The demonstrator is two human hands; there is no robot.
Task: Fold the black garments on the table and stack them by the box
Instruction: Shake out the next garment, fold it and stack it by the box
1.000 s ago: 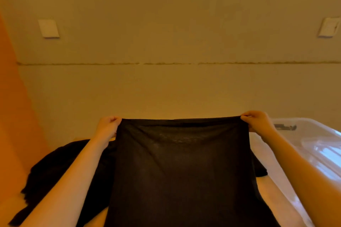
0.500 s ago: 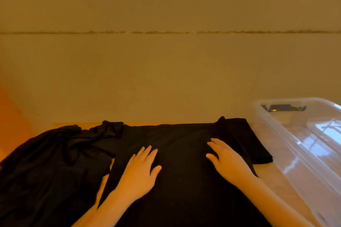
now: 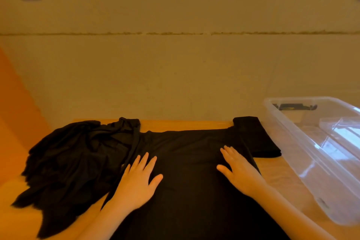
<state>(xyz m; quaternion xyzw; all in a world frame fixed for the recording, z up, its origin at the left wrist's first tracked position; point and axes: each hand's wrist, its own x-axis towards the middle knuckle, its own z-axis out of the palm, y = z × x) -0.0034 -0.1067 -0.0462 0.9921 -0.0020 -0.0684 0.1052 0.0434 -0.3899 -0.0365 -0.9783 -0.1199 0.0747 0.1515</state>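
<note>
A black garment (image 3: 187, 148) lies spread flat on the wooden table (image 3: 183, 123) in front of me. My left hand (image 3: 137, 181) presses flat on its left part with fingers straight. On its right part rests my right hand (image 3: 238, 171), also flat with fingers spread. A folded black garment (image 3: 255, 138) lies at the right, partly under the spread one, beside the clear plastic box (image 3: 311, 148). A crumpled heap of black garments (image 3: 74, 158) sits at the left.
The clear box takes up the table's right side, with a dark latch piece (image 3: 294, 107) at its far end. A plain wall (image 3: 175, 74) rises right behind the table. An orange surface (image 3: 13, 103) borders the left.
One second ago both hands held the garment up by its top corners. It now lies flat on the table, and both hands press on it, having slid slightly outward.
</note>
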